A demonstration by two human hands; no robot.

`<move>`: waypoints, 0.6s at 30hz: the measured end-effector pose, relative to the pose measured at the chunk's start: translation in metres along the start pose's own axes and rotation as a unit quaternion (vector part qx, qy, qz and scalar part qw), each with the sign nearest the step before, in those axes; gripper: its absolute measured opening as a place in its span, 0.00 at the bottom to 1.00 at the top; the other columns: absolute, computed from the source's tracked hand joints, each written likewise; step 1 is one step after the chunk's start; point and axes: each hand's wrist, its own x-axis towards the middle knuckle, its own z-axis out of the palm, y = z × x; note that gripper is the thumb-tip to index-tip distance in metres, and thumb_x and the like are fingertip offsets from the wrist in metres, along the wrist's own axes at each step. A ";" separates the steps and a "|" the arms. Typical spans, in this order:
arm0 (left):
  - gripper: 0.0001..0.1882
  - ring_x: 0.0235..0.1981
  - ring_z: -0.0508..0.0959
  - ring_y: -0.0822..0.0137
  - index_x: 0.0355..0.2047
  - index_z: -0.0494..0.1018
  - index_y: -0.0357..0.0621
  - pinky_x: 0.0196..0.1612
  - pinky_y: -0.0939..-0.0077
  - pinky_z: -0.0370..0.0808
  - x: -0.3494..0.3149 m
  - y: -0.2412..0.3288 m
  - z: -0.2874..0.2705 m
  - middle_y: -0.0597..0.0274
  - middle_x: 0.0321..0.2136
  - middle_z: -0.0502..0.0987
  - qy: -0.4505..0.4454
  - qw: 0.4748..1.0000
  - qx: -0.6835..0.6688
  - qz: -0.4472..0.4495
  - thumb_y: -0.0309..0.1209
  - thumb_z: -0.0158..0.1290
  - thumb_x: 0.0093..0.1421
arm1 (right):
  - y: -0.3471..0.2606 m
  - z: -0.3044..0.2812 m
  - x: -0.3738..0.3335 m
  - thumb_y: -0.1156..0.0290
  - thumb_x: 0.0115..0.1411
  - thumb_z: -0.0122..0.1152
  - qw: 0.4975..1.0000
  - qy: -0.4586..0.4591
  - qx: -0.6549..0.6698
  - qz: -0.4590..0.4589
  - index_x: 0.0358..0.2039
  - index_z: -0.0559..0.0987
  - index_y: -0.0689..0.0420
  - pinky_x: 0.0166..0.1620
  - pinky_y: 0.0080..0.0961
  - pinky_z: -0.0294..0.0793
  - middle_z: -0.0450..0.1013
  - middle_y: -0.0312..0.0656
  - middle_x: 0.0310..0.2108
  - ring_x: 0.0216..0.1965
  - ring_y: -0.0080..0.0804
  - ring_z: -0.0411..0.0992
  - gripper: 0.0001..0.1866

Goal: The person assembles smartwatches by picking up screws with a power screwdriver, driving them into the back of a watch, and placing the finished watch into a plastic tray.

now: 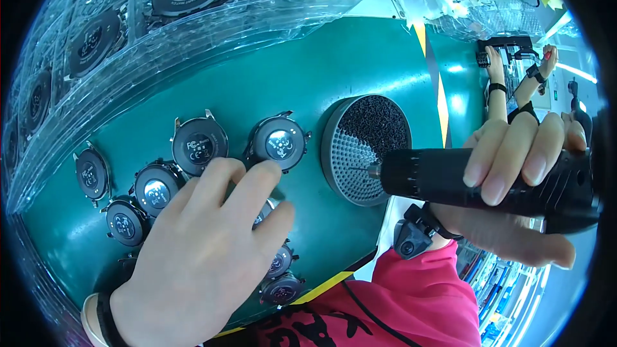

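My right hand point(514, 160) is wrapped round a black electric screwdriver point(424, 173) lying almost level. Its thin bit points left, over a round grey screw tray point(329, 144) with a perforated plate and a heap of tiny black screws point(379, 122). Whether a screw sits on the bit is too small to tell. My left hand point(199, 250) is bent over a round watch case point(262, 213), which shows between thumb and index finger and is mostly hidden. Beyond my fingertips lie two more watch cases, one silver-lugged point(199, 146) and one black point(278, 143), backs up.
Several watch cases point(92, 175) lie left of my hand, and others point(283, 289) near the front edge. Clear plastic trays point(212, 32) holding watch cases stand at the far left. Yellow-black tape point(440, 103) marks the mat. Another person's hands point(495, 67) work at far right.
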 end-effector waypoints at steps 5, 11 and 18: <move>0.23 0.50 0.73 0.52 0.45 0.78 0.42 0.47 0.62 0.77 0.001 -0.008 0.020 0.54 0.49 0.70 0.036 0.998 0.032 0.034 0.21 0.61 0.44 | 0.009 0.013 0.001 0.42 0.50 0.74 1.000 -0.007 -0.014 0.012 0.48 0.62 0.63 0.31 0.20 0.76 0.67 0.39 0.32 0.26 0.26 0.73 0.44; 0.26 0.49 0.73 0.52 0.47 0.76 0.37 0.48 0.62 0.77 0.007 -0.010 0.037 0.53 0.48 0.70 0.125 0.991 0.042 0.035 0.21 0.60 0.44 | 0.005 0.015 0.001 0.43 0.50 0.74 0.999 -0.021 -0.020 0.026 0.46 0.63 0.63 0.31 0.19 0.75 0.68 0.39 0.31 0.25 0.26 0.73 0.41; 0.29 0.50 0.73 0.50 0.51 0.73 0.31 0.49 0.61 0.75 0.011 -0.014 0.041 0.52 0.49 0.70 0.084 0.995 -0.011 0.061 0.19 0.60 0.44 | 0.006 0.020 -0.002 0.45 0.51 0.74 0.998 -0.037 -0.031 0.043 0.44 0.63 0.61 0.31 0.18 0.75 0.68 0.39 0.29 0.24 0.25 0.72 0.39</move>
